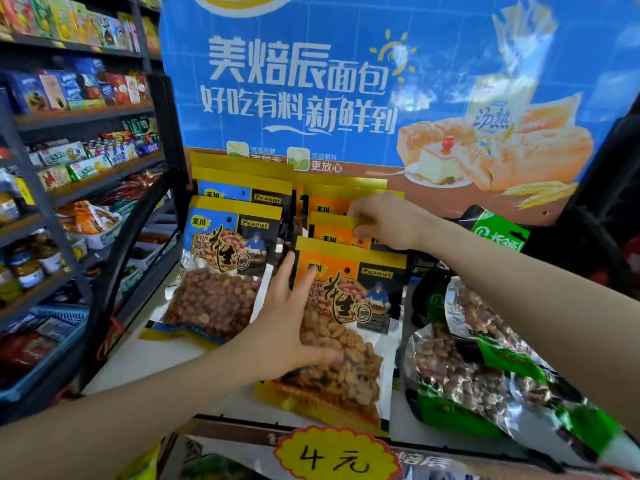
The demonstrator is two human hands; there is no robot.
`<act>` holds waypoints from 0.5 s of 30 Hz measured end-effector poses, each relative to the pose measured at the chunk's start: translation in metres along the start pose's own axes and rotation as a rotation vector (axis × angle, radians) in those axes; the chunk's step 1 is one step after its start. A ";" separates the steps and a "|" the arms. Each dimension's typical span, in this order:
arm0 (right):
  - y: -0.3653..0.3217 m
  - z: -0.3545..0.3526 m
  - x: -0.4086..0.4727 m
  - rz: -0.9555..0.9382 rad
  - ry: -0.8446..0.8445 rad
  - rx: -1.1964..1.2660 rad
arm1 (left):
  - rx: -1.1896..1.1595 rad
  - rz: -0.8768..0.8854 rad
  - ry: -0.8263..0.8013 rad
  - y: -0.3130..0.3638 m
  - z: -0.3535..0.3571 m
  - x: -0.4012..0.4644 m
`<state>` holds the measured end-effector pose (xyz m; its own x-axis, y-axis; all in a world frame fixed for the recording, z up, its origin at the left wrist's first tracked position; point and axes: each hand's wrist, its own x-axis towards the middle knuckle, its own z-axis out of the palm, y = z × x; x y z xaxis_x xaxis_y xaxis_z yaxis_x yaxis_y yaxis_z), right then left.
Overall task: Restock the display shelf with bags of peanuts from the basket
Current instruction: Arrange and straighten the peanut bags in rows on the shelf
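Nearest, at the bottom edge, a yellow price tag (334, 457) reading 4元 sits on the front lip of the display shelf (149, 362); pkgs below it are cut off & blurred, can't ID them. Both forearms come in from the lower corners.

Left hand (287, 327) lies flat on the front orange peanut bag (346, 323), fingers spread wide, thumb across the clear window w/ the nuts, fingertips at the bag's left edge – pressing on it, not wrapped round it. That bag leans back, long axis running up & away, yellow header on top, label facing the camera; its lower right corner is hard to make out.

To its left a blue peanut bag (225, 268) leans the same way, more blue ones stacked behind, only their headers showing. Bare white shelf floor shows left of & in front of the blue bag, open room there. To the right, green peanut bags (485, 358) lie slumped, partly hidden by the right forearm & cut off at the frame edge.

Further back, right hand (384, 221) pinches the yellow top of a rear orange bag (337, 230), fingers closed on its header; most of that bag is hidden behind the front one.

Behind all, a blue bread poster (311, 81) backs the shelf. Far left, snack racks (76, 150), blurry
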<state>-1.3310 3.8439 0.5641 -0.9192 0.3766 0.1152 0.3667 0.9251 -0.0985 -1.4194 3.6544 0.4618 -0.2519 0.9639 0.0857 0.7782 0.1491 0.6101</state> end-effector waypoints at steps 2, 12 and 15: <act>-0.007 -0.002 0.004 0.008 0.060 0.064 | 0.069 -0.006 -0.086 -0.005 -0.001 -0.006; -0.005 -0.001 0.018 0.036 0.295 0.020 | 0.117 -0.009 -0.156 0.001 -0.003 -0.009; -0.004 0.000 0.016 -0.023 0.218 0.023 | 0.130 0.020 -0.162 -0.004 0.001 -0.009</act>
<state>-1.3474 3.8459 0.5666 -0.8735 0.3592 0.3287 0.3404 0.9332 -0.1152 -1.4195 3.6451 0.4576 -0.1484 0.9882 -0.0376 0.8523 0.1470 0.5019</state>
